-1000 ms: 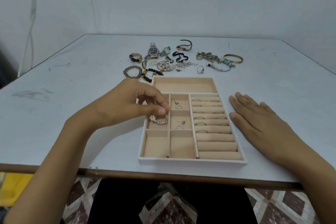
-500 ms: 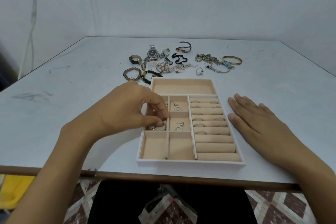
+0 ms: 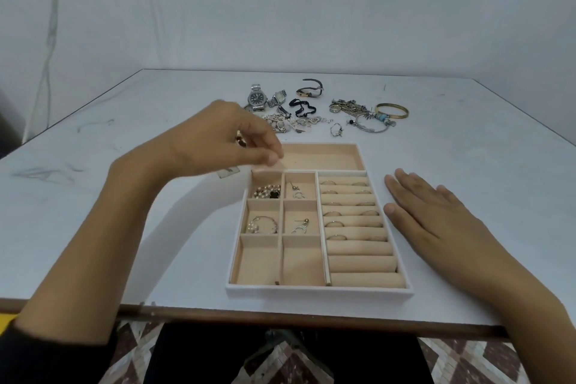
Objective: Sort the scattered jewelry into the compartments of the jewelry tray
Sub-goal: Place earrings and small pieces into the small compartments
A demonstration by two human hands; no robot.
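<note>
The beige jewelry tray (image 3: pixel 318 289) lies near the table's front edge. A pearl bracelet (image 3: pixel 263 224) sits in its middle-left compartment. A beaded bracelet with a black charm (image 3: pixel 268 192) fills the compartment behind it. Single earrings (image 3: pixel 297 192) (image 3: pixel 300 226) occupy two middle compartments, and several rings (image 3: pixel 343 198) are tucked in the roll rows on the right. My left hand (image 3: pixel 224 137) hovers above the tray's far left corner, fingers loosely curled and holding nothing. My right hand (image 3: pixel 436 215) rests flat on the table just right of the tray.
Scattered jewelry lies beyond the tray: two watches (image 3: pixel 258 98), a black cord piece (image 3: pixel 304 106), a tangle of chains (image 3: pixel 346 106), a gold bangle (image 3: pixel 391 111), a silver beaded bangle (image 3: pixel 371 123) and a small ring (image 3: pixel 336 129). The tray's long back compartment (image 3: pixel 321 157) holds nothing.
My left hand let go of the pearl bracelet in the middle-left compartment and lifted up and away toward the tray's far left corner. The right hand stayed flat.
</note>
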